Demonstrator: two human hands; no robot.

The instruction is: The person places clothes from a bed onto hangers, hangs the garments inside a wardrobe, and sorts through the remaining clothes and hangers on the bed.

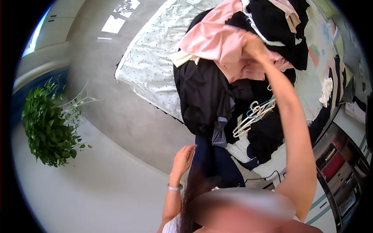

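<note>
My right hand (254, 46) reaches far forward over the bed, its fingers closed on a pink garment (217, 37). That garment is spread over a heap of dark clothes, and its exact kind does not show. Close to my body, my left hand (183, 159) hangs beside my dark trousers, loosely open and holding nothing. Black clothing (204, 93) lies below the pink garment, with a grey piece (219, 134) at its near edge. Several white hangers (252, 118), with a blue one among them, rest on the black clothes nearer to me.
The bed carries a white dotted sheet (153, 58). More black clothes (276, 23) are piled at its far side, and a white cloth (325, 92) lies to the right. A trailing plant (48, 124) stands at left. Open shelves (342, 167) are at right.
</note>
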